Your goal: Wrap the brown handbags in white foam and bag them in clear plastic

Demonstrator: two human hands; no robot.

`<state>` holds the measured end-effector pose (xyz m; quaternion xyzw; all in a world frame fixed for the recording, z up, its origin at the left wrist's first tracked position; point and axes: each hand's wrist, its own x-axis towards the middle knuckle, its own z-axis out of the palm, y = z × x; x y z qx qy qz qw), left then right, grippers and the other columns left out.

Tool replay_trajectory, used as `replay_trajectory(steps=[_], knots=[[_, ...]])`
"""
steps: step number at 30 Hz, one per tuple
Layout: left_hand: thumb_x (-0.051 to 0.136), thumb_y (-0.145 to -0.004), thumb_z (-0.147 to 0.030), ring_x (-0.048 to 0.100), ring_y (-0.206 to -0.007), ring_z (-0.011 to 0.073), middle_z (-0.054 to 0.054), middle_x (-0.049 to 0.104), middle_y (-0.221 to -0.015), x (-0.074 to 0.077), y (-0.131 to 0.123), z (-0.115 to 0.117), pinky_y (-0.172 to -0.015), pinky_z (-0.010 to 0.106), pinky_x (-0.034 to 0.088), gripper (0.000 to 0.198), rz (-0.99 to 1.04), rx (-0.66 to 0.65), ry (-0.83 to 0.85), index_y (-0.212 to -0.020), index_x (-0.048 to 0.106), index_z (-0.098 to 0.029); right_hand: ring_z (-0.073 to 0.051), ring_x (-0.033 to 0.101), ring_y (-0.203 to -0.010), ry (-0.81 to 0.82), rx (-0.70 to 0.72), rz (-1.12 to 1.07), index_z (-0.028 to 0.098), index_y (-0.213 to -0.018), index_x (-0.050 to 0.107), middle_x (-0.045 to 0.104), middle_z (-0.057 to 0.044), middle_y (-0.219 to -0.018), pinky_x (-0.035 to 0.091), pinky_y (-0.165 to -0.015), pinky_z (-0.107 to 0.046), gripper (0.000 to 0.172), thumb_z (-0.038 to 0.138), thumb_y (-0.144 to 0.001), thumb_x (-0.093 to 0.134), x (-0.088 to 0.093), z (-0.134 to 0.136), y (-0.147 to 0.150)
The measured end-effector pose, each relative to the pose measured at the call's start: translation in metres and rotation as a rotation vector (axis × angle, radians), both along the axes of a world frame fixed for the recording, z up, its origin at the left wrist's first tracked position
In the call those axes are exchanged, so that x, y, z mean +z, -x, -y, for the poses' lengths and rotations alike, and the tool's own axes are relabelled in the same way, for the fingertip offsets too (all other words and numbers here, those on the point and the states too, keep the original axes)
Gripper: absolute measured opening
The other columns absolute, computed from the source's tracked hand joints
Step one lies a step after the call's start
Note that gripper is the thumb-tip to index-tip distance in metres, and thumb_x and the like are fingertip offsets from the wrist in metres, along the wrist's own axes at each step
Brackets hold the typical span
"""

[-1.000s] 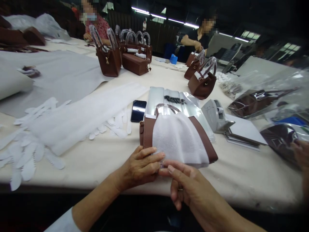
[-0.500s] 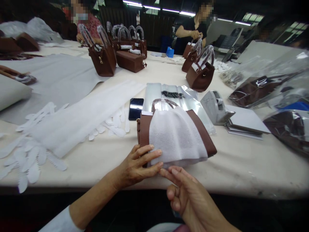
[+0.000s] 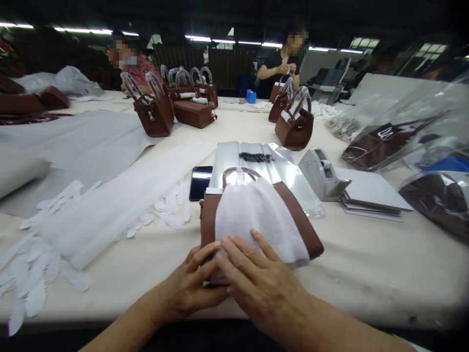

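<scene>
A brown handbag (image 3: 298, 217) lies on the table before me, its front largely covered by a white foam sheet (image 3: 256, 210). Film wraps its handles (image 3: 242, 171). My left hand (image 3: 196, 283) rests at the bag's lower left corner, fingers over its edge and the foam; the thumb passes under my right hand. Flat on the lower part of the foam lies my right hand (image 3: 260, 278), fingers stretched out and its fingertips beside the left ones. The bag's bottom edge is partly hidden by both hands.
Behind the bag lie clear plastic sleeves (image 3: 234, 151) and a phone (image 3: 200, 183). A tape dispenser (image 3: 322, 176) and white boards (image 3: 373, 190) sit right; white cut-outs (image 3: 36, 278) and a long white sheet (image 3: 120, 205) left. More brown bags (image 3: 156, 117) stand farther back, near two people.
My right hand has moved up from below the bag onto the foam, its fingers now laid flat. The camera view has tilted up, so the background sits lower.
</scene>
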<state>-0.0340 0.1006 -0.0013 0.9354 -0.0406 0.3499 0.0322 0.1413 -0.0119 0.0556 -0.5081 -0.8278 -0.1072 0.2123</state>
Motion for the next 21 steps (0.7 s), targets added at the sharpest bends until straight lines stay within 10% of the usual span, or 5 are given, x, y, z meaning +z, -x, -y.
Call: replay_trajectory(steps=[7, 14, 18, 21], knots=[[0.059, -0.078, -0.011, 0.036, -0.122, 0.031, 0.006, 0.047, -0.121, -0.004, 0.001, -0.004, -0.091, 0.043, 0.045, 0.023, -0.03, -0.01, 0.008, -0.093, 0.065, -0.026, -0.03, 0.027, -0.128, -0.072, -0.044, 0.169, 0.006, -0.135, 0.032, 0.031, -0.017, -0.139, 0.026, -0.105, -0.044, 0.049, 0.018, -0.088, 0.039, -0.045, -0.004, 0.002], [0.056, -0.08, -0.012, 0.039, -0.121, 0.0305, 0.005, 0.047, -0.127, -0.003, 0.003, 0.008, -0.092, 0.045, 0.045, 0.015, 0.031, 0.025, -0.004, -0.086, 0.065, -0.022, -0.018, 0.048, -0.114, 0.086, 0.1, -0.312, 0.016, -0.123, 0.048, 0.054, -0.009, -0.121, 0.039, -0.095, -0.032, 0.038, 0.031, -0.088, 0.043, 0.026, -0.02, -0.03], [0.053, -0.082, -0.013, 0.039, -0.122, 0.0315, 0.005, 0.047, -0.129, -0.008, 0.003, 0.013, -0.091, 0.043, 0.046, 0.014, 0.06, 0.067, -0.037, -0.082, 0.065, -0.021, -0.017, 0.037, -0.123, 0.303, -0.409, -0.747, 0.018, -0.127, 0.045, 0.044, -0.007, -0.132, 0.028, -0.103, -0.03, 0.043, 0.035, -0.087, 0.044, 0.062, -0.088, -0.101], [0.048, -0.086, -0.022, 0.041, -0.121, 0.0273, 0.001, 0.051, -0.125, -0.02, 0.004, 0.01, -0.091, 0.039, 0.047, 0.016, 0.146, 0.113, -0.103, -0.08, 0.063, -0.023, -0.027, 0.049, -0.112, 0.561, -0.477, -0.8, 0.012, -0.118, 0.052, 0.048, -0.016, -0.126, 0.041, -0.09, -0.039, 0.047, 0.043, -0.083, 0.049, 0.064, -0.144, -0.141]])
